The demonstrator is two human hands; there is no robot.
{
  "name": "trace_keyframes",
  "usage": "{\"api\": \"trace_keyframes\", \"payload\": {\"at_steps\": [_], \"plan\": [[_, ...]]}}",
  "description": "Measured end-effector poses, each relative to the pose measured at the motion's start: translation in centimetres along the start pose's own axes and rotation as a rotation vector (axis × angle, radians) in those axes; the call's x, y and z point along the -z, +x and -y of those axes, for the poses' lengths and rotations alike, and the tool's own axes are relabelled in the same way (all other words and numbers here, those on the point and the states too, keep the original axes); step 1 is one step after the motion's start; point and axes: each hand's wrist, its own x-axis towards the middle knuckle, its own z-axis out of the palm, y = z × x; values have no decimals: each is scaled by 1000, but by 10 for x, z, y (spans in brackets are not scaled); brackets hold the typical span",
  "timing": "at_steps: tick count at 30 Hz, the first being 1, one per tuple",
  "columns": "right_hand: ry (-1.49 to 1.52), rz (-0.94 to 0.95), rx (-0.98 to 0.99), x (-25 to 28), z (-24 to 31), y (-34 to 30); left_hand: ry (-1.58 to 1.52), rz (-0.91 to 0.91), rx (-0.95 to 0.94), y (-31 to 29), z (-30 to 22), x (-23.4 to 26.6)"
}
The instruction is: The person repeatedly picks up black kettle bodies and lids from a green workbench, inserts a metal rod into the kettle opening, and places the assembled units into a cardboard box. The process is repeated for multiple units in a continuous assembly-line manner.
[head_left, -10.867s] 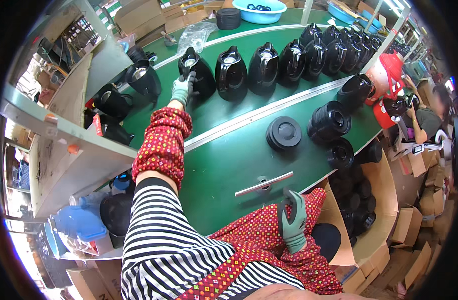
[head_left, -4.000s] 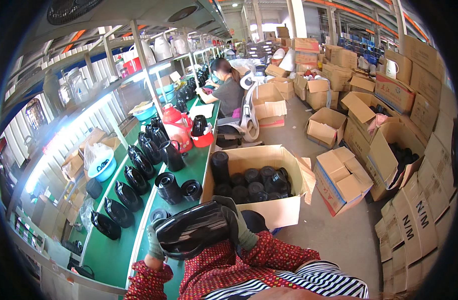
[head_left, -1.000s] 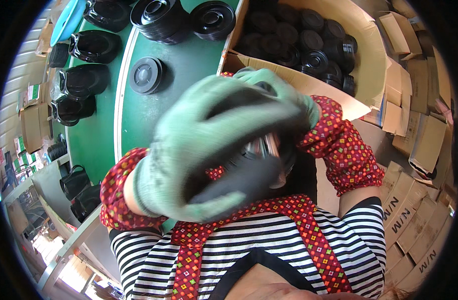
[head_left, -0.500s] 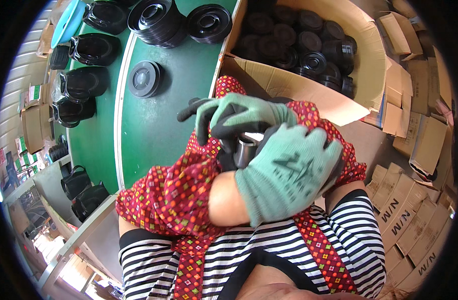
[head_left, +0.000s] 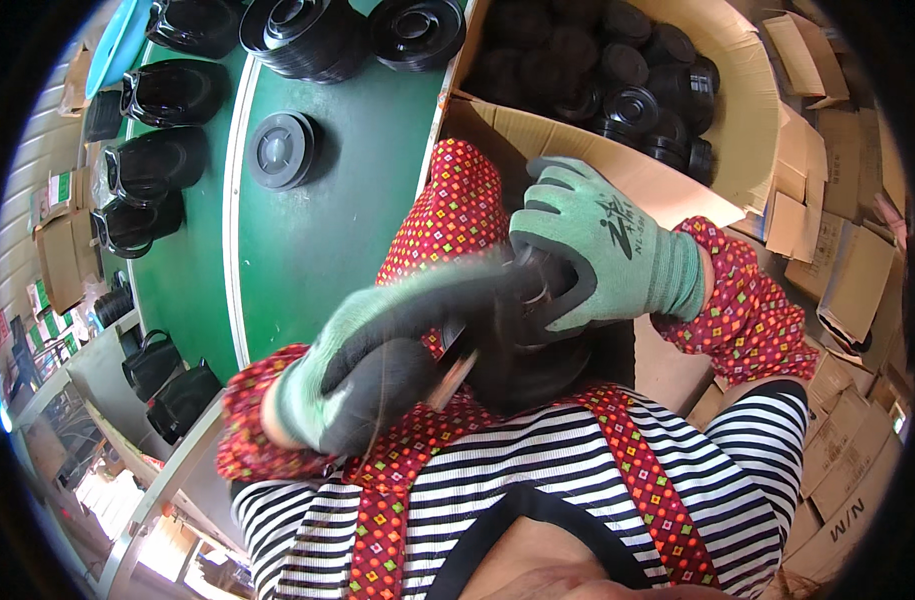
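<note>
In front of my body my right hand (head_left: 592, 245), in a green glove with dark palm coating, curls around a black round part (head_left: 537, 280) with shiny rings. Below that hand, over my lap, lies a larger dark, smooth shape (head_left: 552, 370), whose kind I cannot make out. My left hand (head_left: 382, 345), gloved alike, reaches in from the left toward the round part. Motion smears its fingers, and whether they grip anything is not visible. Something thin and pale (head_left: 455, 378) shows as a blur just beneath the left hand.
On the green bench lie a grey-black disc-shaped lid (head_left: 282, 150) and stacks of black ringed lids (head_left: 302, 40). Several black jugs (head_left: 162, 165) stand in a row at the left. An open cardboard box (head_left: 617, 170) of black parts is at the right, beside piled cartons (head_left: 837, 440).
My left hand has swung from the right over to the left, uncrossing my arms. The right hand has shifted right and turned. A shiny metal cylinder between the hands no longer shows.
</note>
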Motion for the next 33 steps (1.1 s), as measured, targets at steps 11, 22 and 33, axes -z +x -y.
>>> {"api": "trace_keyframes", "payload": {"at_steps": [11, 22, 33], "plan": [[-85, 99, -163, -4, 26, 10, 1013, 256, 657, 29, -37, -21], [-394, 135, -488, 10, 91, -8, 936, 594, 164, 51, 51, 62], [-439, -272, -206, 4, 93, -13, 1030, 174, -132, 29, 49, 65]]}}
